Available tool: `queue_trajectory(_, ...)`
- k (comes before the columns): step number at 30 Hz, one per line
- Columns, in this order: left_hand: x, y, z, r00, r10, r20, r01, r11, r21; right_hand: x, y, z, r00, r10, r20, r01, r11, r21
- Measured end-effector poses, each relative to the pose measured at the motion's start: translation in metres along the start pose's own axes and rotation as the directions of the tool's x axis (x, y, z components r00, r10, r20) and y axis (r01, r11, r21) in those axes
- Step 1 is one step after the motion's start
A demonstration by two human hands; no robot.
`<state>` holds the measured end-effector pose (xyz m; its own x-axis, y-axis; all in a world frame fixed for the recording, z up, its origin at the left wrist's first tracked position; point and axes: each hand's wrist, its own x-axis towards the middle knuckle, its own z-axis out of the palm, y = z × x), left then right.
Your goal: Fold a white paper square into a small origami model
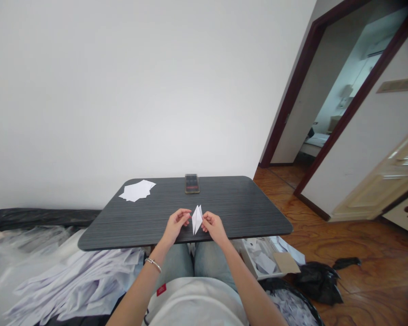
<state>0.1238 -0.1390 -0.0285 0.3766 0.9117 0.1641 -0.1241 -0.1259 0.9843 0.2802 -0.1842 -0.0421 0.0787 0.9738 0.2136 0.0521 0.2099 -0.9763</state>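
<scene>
A small white folded paper (196, 220), shaped like a narrow diamond with a split point, stands out over the near half of the dark table (224, 199). My right hand (213, 225) pinches its right edge between thumb and fingers. Just left of the paper is my left hand (179, 222), its fingers curved and slightly apart, with a narrow gap between the fingertips and the paper. A loose pile of white paper sheets (136, 190) lies at the table's far left. At the back edge, near the middle, is a phone (192, 184).
A white wall (163, 90) rises behind the table. Heaped white paper or cloth (78, 280) lies at the lower left. Below the table's right side sit a box of papers (261, 262), a black bag of paper pieces (290, 305) and black plastic (319, 281) on the wooden floor.
</scene>
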Motion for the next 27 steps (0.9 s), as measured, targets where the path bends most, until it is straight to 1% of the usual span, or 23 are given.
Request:
queue_trajectory(2,-0.0001,0.0007,-0.0001,1.0,-0.007,-0.011,0.007,1.0,-0.003,0.0005,0.0011,-0.0003,1.0,0.001,-0.012,-0.001,1.0,-0.001)
queue_trajectory(8,-0.0012,0.0021,0.0023,0.999,-0.02,0.033,0.019,0.999,0.031,0.0009,0.004,-0.0005,1.0,-0.003,0.013,0.003,1.0,-0.004)
queue_trajectory(13,-0.002,0.0038,0.0041,0.999,-0.025,0.046,0.023,0.998,0.057,0.0001,0.0037,-0.0005,0.999,-0.018,0.033,0.018,1.0,-0.009)
queue_trajectory(21,-0.0016,-0.0001,0.0028,0.998,-0.029,0.055,0.022,0.993,0.12,-0.0009,0.0032,0.0002,0.999,-0.011,0.039,0.012,1.0,-0.014)
queue_trajectory(27,-0.002,0.0004,0.0034,0.998,-0.049,0.051,0.045,0.996,0.076,-0.0021,0.0015,0.0008,0.998,-0.015,0.055,0.016,1.0,-0.023)
